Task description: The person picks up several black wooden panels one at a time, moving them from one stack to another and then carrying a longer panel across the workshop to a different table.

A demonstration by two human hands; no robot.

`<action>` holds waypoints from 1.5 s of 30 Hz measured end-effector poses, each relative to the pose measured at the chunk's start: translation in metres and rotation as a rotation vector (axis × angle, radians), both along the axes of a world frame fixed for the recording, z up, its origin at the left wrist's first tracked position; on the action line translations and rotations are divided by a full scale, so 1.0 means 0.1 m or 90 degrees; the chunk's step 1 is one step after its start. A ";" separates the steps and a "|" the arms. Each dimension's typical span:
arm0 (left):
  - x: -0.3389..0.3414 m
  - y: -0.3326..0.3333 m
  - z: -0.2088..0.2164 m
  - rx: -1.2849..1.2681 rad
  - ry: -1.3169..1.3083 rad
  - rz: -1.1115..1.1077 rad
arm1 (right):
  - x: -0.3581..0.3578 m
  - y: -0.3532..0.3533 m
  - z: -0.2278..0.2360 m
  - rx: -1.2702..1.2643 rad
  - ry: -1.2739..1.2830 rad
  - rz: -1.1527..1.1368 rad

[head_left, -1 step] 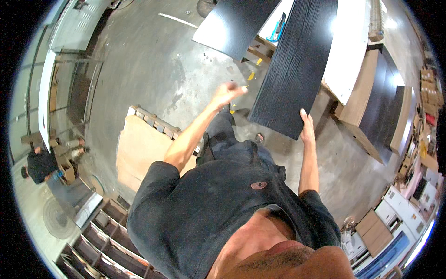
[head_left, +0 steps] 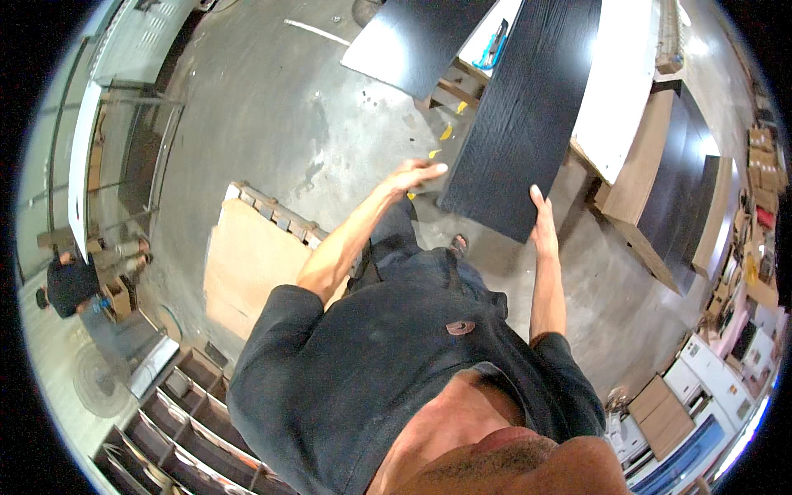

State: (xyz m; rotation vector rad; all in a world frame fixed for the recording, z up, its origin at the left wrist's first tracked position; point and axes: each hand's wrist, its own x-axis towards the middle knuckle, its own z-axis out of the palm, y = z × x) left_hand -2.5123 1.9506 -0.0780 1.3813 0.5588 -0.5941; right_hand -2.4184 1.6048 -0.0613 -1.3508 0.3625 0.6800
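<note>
A long black wood-grain panel [head_left: 528, 115] slopes from the top of the view down toward my body. My right hand [head_left: 541, 219] grips its near right corner, thumb on the top face and fingers hidden beneath. My left hand [head_left: 417, 175] is by the panel's left edge, fingers stretched toward it and nothing seen in them. Whether the fingertips touch the edge I cannot tell. Beyond the panel's left side, a blue utility knife [head_left: 492, 47] rests on a white surface.
Another black panel [head_left: 425, 49] lies far left, and a white board [head_left: 615, 91] is to the right. Brown-edged black panels [head_left: 660, 181] are stacked further right. A cardboard-topped pallet [head_left: 247, 264] sits at left. A co-worker [head_left: 73, 285] crouches at far left, near a compartmented rack [head_left: 190, 421].
My left hand has shifted slightly right and nearer the panel's left edge; it was blurred before. The panel's near end has moved slightly up and left, with my right hand still on it.
</note>
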 end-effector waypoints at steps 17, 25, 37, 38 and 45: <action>-0.60 -2.25 2.50 0.007 -0.685 0.359 | -0.65 -0.27 1.38 0.443 -0.059 -0.038; -0.33 -2.55 2.80 0.021 -0.734 0.368 | -0.55 -0.42 1.71 0.393 -0.187 -0.047; -0.24 -2.63 3.09 0.068 -0.782 0.322 | -0.48 -0.34 1.67 0.582 -0.181 -0.047; -0.26 -2.65 3.09 0.072 -0.783 0.321 | -0.53 -0.32 1.66 0.517 -0.205 -0.088; -0.42 -2.82 3.03 0.162 -0.754 0.314 | -0.61 -0.27 1.12 0.572 -0.285 -0.018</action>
